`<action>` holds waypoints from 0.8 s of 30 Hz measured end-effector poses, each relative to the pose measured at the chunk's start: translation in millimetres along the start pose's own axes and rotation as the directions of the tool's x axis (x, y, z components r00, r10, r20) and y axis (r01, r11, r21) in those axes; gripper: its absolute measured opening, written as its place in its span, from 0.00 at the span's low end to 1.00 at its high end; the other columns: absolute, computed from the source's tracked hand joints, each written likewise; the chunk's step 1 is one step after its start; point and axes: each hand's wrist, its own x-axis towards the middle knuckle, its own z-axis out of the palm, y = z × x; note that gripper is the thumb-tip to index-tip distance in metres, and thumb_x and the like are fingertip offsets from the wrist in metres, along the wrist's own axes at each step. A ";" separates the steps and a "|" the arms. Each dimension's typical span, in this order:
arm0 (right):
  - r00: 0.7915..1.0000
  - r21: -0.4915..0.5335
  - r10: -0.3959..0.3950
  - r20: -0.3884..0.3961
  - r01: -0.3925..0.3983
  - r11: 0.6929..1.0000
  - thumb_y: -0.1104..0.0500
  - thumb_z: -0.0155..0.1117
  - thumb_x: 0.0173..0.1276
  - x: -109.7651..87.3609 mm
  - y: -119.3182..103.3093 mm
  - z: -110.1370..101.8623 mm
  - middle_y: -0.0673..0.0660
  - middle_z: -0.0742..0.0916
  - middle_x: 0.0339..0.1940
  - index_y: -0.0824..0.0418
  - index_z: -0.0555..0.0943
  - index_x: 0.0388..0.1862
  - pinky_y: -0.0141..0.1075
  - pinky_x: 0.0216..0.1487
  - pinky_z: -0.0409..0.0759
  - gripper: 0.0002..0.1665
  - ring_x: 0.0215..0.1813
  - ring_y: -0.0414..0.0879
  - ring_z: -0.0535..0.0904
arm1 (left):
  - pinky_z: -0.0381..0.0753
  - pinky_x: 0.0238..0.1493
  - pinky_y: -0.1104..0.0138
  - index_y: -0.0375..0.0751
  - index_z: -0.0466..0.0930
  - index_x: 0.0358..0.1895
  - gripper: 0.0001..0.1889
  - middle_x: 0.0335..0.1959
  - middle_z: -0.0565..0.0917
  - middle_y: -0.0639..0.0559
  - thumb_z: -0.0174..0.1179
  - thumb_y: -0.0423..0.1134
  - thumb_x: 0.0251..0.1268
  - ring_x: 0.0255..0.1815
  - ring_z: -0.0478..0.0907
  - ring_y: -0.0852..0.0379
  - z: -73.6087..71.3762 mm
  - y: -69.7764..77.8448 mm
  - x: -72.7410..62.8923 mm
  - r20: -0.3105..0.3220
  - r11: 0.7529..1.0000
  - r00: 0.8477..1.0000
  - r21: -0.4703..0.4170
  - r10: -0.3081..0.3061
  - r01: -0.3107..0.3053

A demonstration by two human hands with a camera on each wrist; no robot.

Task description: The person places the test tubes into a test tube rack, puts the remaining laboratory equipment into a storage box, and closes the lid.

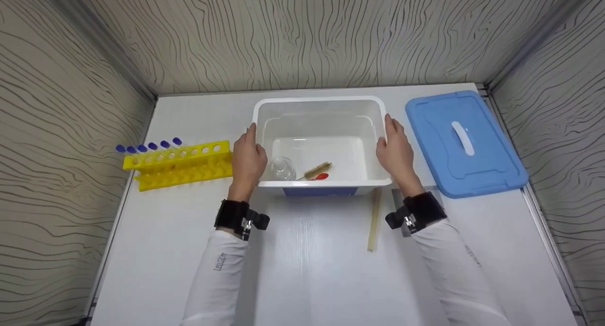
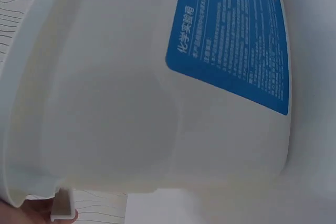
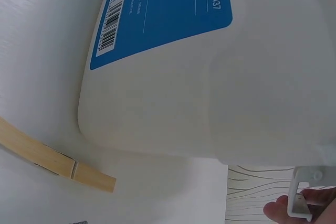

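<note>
Smooth white table (image 1: 302, 278): here's the stage, carrying everything.
White rectangular plastic tub with a blue label (image 1: 324, 183): dead centre, lidless, open side up; whether it touches the table all round, I can't tell.
Flat blue plastic lid with a white handle (image 1: 479, 146): off at 3 o'clock from the tub, lying flat.
Long yellow perforated rack (image 1: 182, 165): over at 9 o'clock, just beside the left hand.
Left hand (image 1: 249, 157): on the tub's 9 o'clock side, fingers curled round its edge fitting.
Right hand (image 1: 396, 151): mirrors it at 3 o'clock, fingertips hooked behind a white side clip. This looks like the handling step, tub gripped at both ends; the next move, I'd judge, calls for an even, level pull so the loose contents don't slide.
Transparent flat sheet (image 1: 398, 200): 4 o'clock, partly under the right wrist.
Narrow pale wooden strip (image 1: 373, 222): 5 o'clock, reaching towards the tub's near edge.
Clear rounded vessel (image 1: 282, 167): inside the tub, towards 8 o'clock.
Tan bristle brush (image 1: 316, 171): inside, near 6 o'clock.
Small red item (image 1: 322, 176): right beside the brush.
Six blue caps (image 1: 152, 146): lined up along the rack's far side.
</note>
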 end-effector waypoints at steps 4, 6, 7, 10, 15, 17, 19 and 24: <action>0.999 0.132 0.038 0.007 -0.039 0.991 0.62 0.47 0.81 2.0 3.7 -0.3 0.74 0.61 0.84 0.65 0.54 0.86 0.64 0.79 0.67 0.38 0.82 0.72 0.62 | 0.74 0.77 0.47 0.32 0.65 0.79 0.29 0.67 0.80 0.30 0.51 0.27 0.76 0.67 0.79 0.33 1.1 -1.3 0.9 -0.022 1.000 1.000 -0.003 0.017 -0.018; 0.997 0.255 0.072 0.017 -0.073 0.964 0.58 0.49 0.82 1.9 7.0 -1.0 0.71 0.59 0.86 0.63 0.55 0.86 0.59 0.84 0.63 0.37 0.85 0.69 0.59 | 0.74 0.78 0.47 0.32 0.65 0.79 0.29 0.67 0.80 0.29 0.51 0.27 0.76 0.67 0.79 0.33 0.8 -1.1 0.7 -0.021 1.000 1.000 0.001 0.016 -0.016; 0.996 0.320 0.087 0.019 -0.089 0.943 0.56 0.50 0.83 0.7 9.0 -1.6 0.70 0.59 0.87 0.63 0.56 0.86 0.57 0.86 0.60 0.37 0.86 0.66 0.57 | 0.73 0.78 0.47 0.32 0.65 0.79 0.29 0.68 0.80 0.29 0.51 0.27 0.76 0.68 0.79 0.33 0.4 -0.8 0.4 -0.018 1.000 1.000 0.003 0.013 -0.013; 0.988 0.476 0.155 0.000 -0.136 0.869 0.51 0.49 0.85 -9.6 16.0 -3.7 0.64 0.63 0.87 0.59 0.60 0.85 0.52 0.85 0.64 0.35 0.86 0.61 0.61 | 0.72 0.79 0.47 0.32 0.64 0.79 0.30 0.68 0.79 0.29 0.51 0.27 0.76 0.69 0.78 0.33 -0.3 0.9 -0.5 -0.010 1.000 1.000 0.008 0.008 -0.008; 0.967 0.543 0.240 -0.081 -0.159 0.825 0.49 0.44 0.87 -39.2 35.4 -3.6 0.62 0.74 0.80 0.60 0.68 0.81 0.41 0.72 0.78 0.31 0.75 0.54 0.74 | 0.71 0.79 0.46 0.31 0.64 0.79 0.30 0.69 0.78 0.27 0.52 0.26 0.76 0.70 0.77 0.30 0.7 4.0 -0.6 -0.009 1.000 1.000 0.016 0.027 -0.027; 0.964 0.518 0.246 -0.104 -0.159 0.841 0.50 0.44 0.87 -50.9 43.5 -0.3 0.64 0.78 0.77 0.62 0.70 0.79 0.31 0.64 0.80 0.30 0.70 0.52 0.77 | 0.71 0.79 0.46 0.31 0.64 0.79 0.30 0.69 0.78 0.27 0.52 0.26 0.76 0.70 0.77 0.30 0.7 3.8 -0.8 -0.006 0.999 1.000 0.020 0.025 -0.025; 0.963 0.480 0.236 -0.132 -0.147 0.865 0.51 0.47 0.86 -61.4 50.1 4.6 0.66 0.81 0.73 0.64 0.73 0.77 0.23 0.54 0.79 0.29 0.64 0.53 0.79 | 0.71 0.79 0.46 0.32 0.63 0.80 0.30 0.68 0.79 0.28 0.52 0.26 0.76 0.69 0.77 0.31 0.7 2.7 -1.1 -0.005 1.000 1.000 0.022 0.019 -0.019; 0.969 0.361 0.198 -0.145 -0.135 0.923 0.58 0.51 0.84 -79.9 63.4 18.6 0.69 0.82 0.70 0.68 0.75 0.73 0.20 0.50 0.74 0.25 0.64 0.61 0.81 | 0.72 0.78 0.46 0.32 0.64 0.80 0.30 0.67 0.80 0.28 0.52 0.26 0.76 0.69 0.78 0.31 0.8 0.6 -1.4 -0.009 1.000 1.000 0.022 0.015 -0.014</action>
